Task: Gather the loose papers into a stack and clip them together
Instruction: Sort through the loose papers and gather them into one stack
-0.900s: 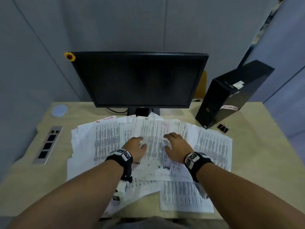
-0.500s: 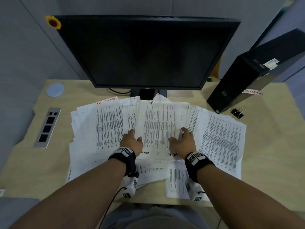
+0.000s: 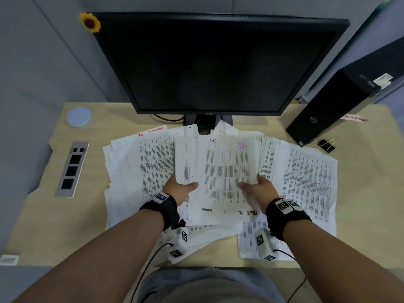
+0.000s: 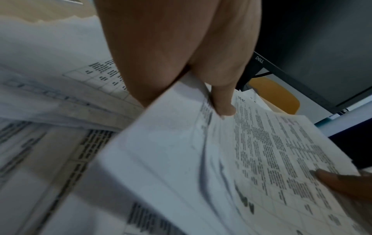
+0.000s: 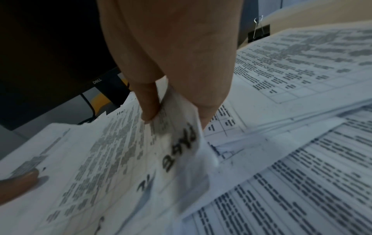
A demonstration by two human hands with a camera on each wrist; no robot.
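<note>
White papers (image 3: 223,171) printed with dense grey-black table rows, one with a pink mark, black monitor (image 3: 214,62), yellow sunflower (image 3: 89,22), black binder clip (image 3: 326,145), pale wood desk (image 3: 360,193)

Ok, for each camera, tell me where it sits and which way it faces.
Head: worn on the head, looks forward and down at desk, monitor, papers; both forearms, left hand and right hand show.
Left wrist: looks along the left hand's fingers pinching the sheets; right thumb tip at the edge.
Right wrist: looks along the right hand's fingers on the same sheets; clip behind.
Shared: all show the held sheets and monitor.
</note>
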